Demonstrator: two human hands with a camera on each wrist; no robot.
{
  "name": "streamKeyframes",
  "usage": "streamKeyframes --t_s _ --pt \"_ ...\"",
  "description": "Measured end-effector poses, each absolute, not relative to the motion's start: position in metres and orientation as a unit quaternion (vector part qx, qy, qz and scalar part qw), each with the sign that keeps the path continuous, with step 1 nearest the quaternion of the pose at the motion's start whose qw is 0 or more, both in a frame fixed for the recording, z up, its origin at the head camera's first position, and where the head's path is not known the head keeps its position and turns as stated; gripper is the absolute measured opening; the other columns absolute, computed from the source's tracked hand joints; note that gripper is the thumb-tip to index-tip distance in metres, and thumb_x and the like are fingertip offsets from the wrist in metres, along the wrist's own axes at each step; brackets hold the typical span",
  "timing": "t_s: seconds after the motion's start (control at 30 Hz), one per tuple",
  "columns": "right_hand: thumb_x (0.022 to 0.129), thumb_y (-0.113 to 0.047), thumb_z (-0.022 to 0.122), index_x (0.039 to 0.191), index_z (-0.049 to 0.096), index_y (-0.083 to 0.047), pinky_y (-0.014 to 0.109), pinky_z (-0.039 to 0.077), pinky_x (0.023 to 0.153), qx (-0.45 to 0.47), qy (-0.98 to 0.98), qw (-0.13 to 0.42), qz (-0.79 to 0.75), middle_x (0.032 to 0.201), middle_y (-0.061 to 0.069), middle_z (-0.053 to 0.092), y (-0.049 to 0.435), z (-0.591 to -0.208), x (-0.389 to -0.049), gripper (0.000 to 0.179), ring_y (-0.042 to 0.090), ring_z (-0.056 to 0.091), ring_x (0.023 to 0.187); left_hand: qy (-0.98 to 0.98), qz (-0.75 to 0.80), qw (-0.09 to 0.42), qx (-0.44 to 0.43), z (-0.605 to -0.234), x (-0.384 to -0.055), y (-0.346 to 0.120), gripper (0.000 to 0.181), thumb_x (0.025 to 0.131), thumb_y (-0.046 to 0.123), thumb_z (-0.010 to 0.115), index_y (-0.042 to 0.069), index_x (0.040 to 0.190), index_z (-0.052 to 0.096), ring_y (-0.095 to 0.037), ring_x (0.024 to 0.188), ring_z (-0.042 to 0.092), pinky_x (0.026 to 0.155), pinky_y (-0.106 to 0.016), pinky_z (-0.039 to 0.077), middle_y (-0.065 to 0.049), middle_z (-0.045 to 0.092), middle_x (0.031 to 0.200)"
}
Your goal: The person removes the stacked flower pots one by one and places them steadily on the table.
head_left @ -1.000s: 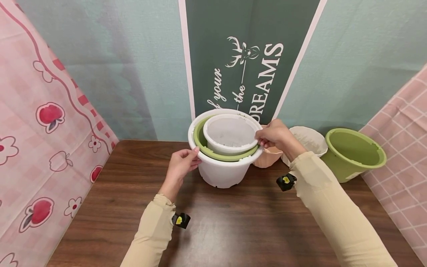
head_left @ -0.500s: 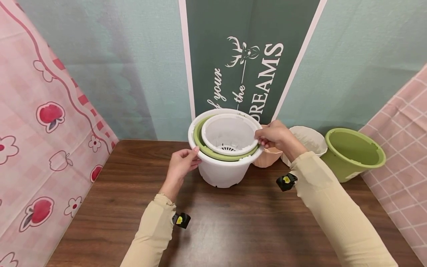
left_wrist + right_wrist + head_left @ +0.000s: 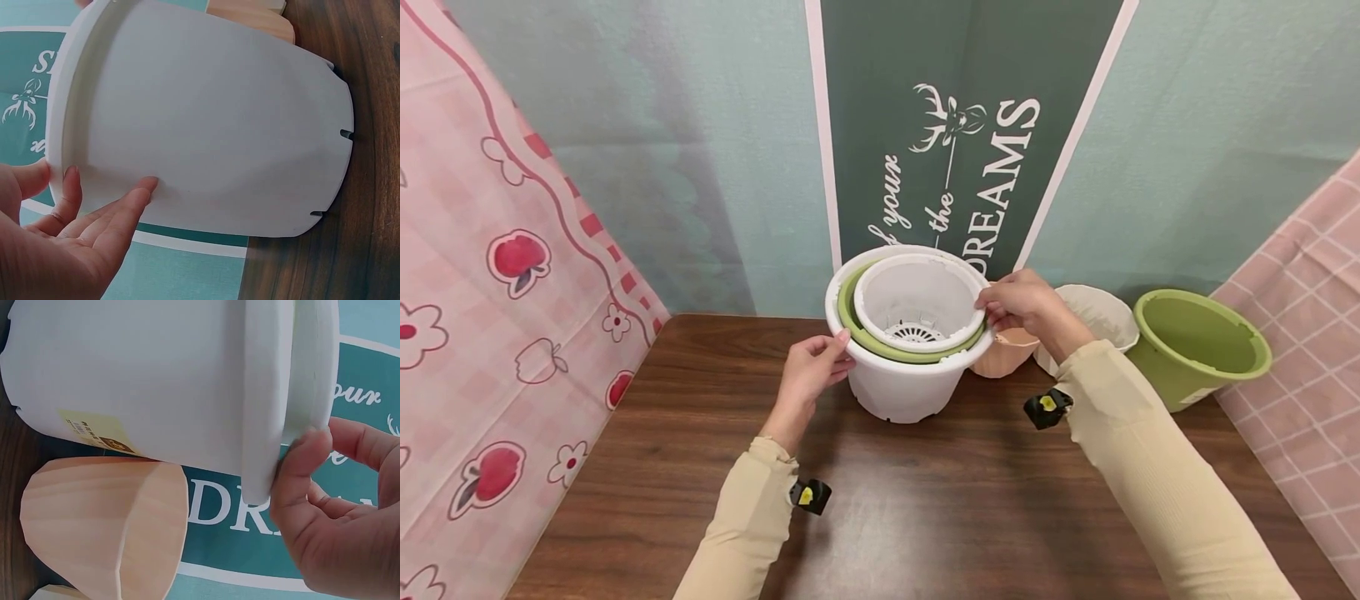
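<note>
A large white flowerpot [image 3: 906,392] stands upright at the back of the table. Nested inside it is a green flowerpot [image 3: 874,342], and within that sits a smaller white flowerpot [image 3: 917,287] with slots in its bottom. My left hand [image 3: 811,367] grips the large pot's rim on the left, thumb on top; the left wrist view shows its fingers against the outer wall [image 3: 206,119]. On the right, my right hand [image 3: 1022,302] pinches the small white pot's rim [image 3: 325,362], which stands above the large pot's rim in the right wrist view.
Right of the stack stand a peach-coloured pot [image 3: 1000,358], a white fluted pot [image 3: 1101,312] and another green pot [image 3: 1198,342]. The peach pot is close beside the large pot. A fabric backdrop [image 3: 760,167] hangs directly behind.
The small white pot has tilted and shifted slightly in the stack, bringing its slotted bottom into view. Both hands keep their places on the rims.
</note>
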State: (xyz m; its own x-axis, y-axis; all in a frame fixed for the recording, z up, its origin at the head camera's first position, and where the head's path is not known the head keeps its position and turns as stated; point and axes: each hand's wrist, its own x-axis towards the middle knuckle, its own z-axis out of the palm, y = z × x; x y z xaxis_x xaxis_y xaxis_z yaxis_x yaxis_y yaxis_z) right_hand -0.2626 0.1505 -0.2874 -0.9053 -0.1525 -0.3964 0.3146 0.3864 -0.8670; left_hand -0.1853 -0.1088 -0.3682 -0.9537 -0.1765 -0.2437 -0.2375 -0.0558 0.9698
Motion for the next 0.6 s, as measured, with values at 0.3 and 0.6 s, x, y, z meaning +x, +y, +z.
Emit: streamKeyframes --t_s 0.3,0.6 --pt "0.083 0.003 0.052 0.085 0.049 0.008 0.025 0.055 0.054 0.051 0.806 0.198 -0.555 0.056 0.005 0.057 0.1498 -0.2875 -0.2632 0.006 0.012 0.059 0.047 0.683 0.715 0.015 -0.148 -0.3694 -0.1849 -0.108 0.032 0.09 0.026 0.059 -0.005 0.094 0.06 -0.032 0.093 0.063 0.081 -0.038 0.052 -0.017 0.064 0.089" --pt "0.084 0.006 0.053 0.093 0.05 0.016 0.026 0.055 0.056 0.026 0.8 0.176 -0.574 0.06 0.01 0.061 0.1514 -0.2885 -0.2605 0.015 0.014 0.061 0.049 0.686 0.713 0.012 -0.144 -0.3692 -0.1835 -0.1087 0.031 0.09 0.026 0.059 -0.005 0.093 0.06 -0.03 0.09 0.064 0.08 -0.038 0.052 -0.017 0.065 0.089"
